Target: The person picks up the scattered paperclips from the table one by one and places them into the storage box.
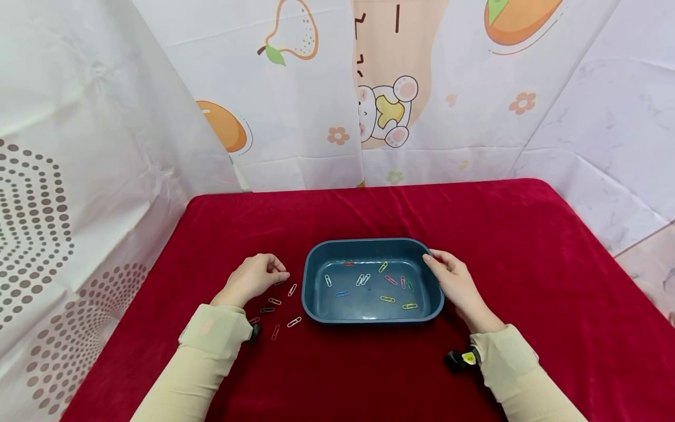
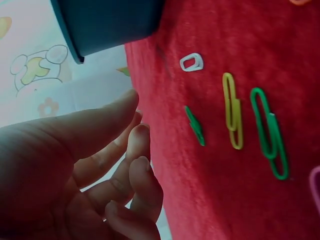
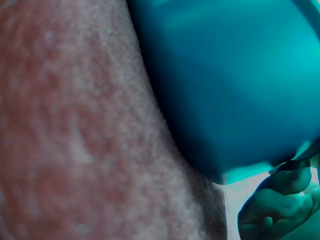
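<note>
A dark blue rectangular plastic tub point(image 1: 372, 320) stands on the red cloth, with several coloured paper clips lying on its floor. At its right end my right hand point(image 1: 456, 286) grips the rim, thumb over the edge and fingers against the outer wall. To the left of the tub, my left hand point(image 1: 251, 279) hovers low over loose clips, fingers loosely bent. The left wrist view shows nothing between thumb and fingers. Just beyond those fingertips lies a small green paper clip point(image 2: 195, 126), near a yellow paper clip point(image 2: 233, 111) and a larger green paper clip point(image 2: 270, 135).
More loose clips lie left of the tub, among them a white paper clip point(image 1: 294, 322) and a pink paper clip point(image 1: 276, 332). Red cloth point(image 1: 369, 375) covers the table. A printed curtain point(image 1: 306, 117) hangs behind its far edge.
</note>
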Available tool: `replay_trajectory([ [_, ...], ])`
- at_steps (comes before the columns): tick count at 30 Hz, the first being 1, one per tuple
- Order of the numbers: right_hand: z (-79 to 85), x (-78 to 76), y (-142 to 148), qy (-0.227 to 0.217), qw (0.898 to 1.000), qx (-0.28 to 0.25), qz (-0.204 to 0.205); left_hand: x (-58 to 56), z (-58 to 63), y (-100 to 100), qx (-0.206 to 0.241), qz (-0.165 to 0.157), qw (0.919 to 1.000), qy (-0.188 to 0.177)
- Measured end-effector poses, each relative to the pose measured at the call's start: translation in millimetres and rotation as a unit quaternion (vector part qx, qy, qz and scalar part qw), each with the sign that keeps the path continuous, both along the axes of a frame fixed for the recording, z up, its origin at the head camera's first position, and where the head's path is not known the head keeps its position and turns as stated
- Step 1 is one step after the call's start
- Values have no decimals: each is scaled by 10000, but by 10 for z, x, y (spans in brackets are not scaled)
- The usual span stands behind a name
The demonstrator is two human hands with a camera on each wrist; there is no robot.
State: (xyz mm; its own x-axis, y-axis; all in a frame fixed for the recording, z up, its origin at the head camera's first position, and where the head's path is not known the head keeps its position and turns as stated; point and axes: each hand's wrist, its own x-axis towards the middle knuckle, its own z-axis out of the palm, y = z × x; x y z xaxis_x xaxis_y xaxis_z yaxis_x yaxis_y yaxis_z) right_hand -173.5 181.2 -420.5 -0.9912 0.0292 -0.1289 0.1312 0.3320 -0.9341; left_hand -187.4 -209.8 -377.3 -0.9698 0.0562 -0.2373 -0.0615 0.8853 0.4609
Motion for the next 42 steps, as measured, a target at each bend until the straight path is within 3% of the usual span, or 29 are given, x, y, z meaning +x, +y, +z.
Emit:
replay_trajectory([
  [19, -21, -2, 4, -40, 10000, -41, 75, -3, -224, -91, -135, 272, 9995, -61],
  [42, -13, -5, 9, -34, 10000, -24, 56, -40, -247, -44, -261, 75, 9996, -95],
])
